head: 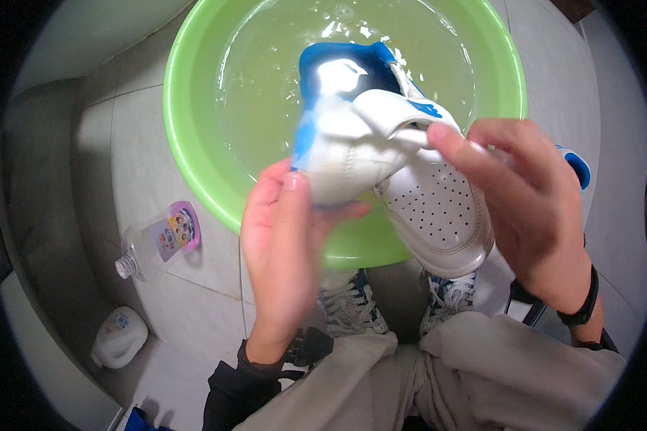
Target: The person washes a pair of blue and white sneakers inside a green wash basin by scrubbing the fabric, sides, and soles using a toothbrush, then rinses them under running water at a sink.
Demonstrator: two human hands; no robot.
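A white sneaker [436, 204] with blue lining and a perforated toe is held tilted over a green plastic basin [194, 161] of cloudy water. My left hand [286, 237] grips its heel end, thumb on the outer side. My right hand [523, 199] is at the sneaker's upper, with the fingertips at the white strap [404, 113]; the hand is blurred, and whether the fingers pinch the strap or a thin part beside it cannot be told. The toe points down towards me, past the basin's near rim.
A clear bottle [164, 237] with a purple base lies on the tiled floor at the left. Below it is a white jug [119, 338]. Part of another blue-lined white shoe [577, 167] shows behind my right hand. My own laced shoes [350, 307] stand below the basin.
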